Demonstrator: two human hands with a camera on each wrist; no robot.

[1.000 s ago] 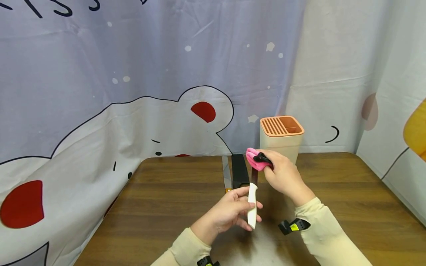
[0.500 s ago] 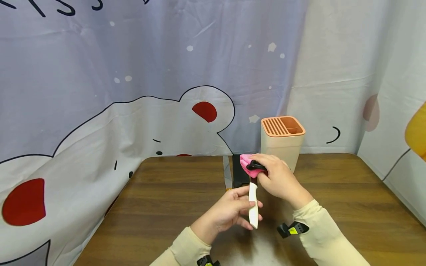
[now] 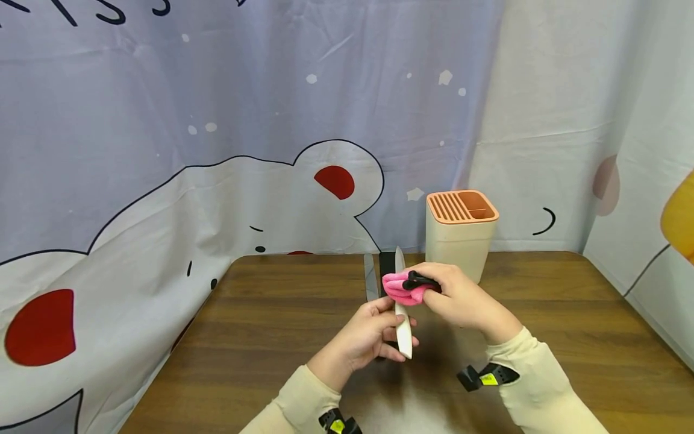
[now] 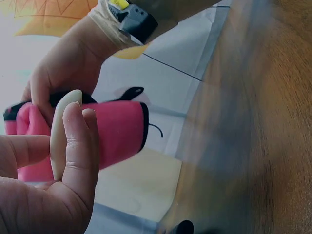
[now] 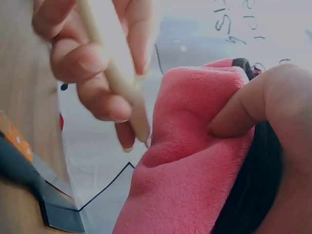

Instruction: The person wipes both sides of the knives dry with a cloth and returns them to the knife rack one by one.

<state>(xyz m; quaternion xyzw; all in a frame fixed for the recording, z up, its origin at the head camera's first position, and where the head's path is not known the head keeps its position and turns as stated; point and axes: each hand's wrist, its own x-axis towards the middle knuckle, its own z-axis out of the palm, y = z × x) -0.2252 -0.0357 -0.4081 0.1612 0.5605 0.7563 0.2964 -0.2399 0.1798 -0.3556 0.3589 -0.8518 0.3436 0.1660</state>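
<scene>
In the head view my left hand (image 3: 363, 337) grips a knife by its white handle (image 3: 403, 339), blade pointing away. My right hand (image 3: 461, 298) pinches a folded pink cloth (image 3: 397, 290) with black edging against the lower blade, just above the handle. Beyond the cloth the upper blade (image 3: 399, 259) shows bare; its lower part is hidden. From the left wrist, thumb and fingers hold the handle (image 4: 59, 131) in front of the cloth (image 4: 122, 131). The right wrist view has my thumb pressing into the plush cloth (image 5: 185, 126), beside the knife handle (image 5: 109, 53).
A cream knife holder (image 3: 461, 247) with an orange slotted top stands at the back of the wooden table (image 3: 282, 337). Left of it lie a black-handled tool with a broad dark blade (image 5: 58, 209) and a knife with an orange handle (image 5: 17, 141). A printed curtain hangs behind.
The cloth has slid down the blade toward the handle with my right hand, baring the blade's tip. My left hand and the knife have shifted slightly left and away.
</scene>
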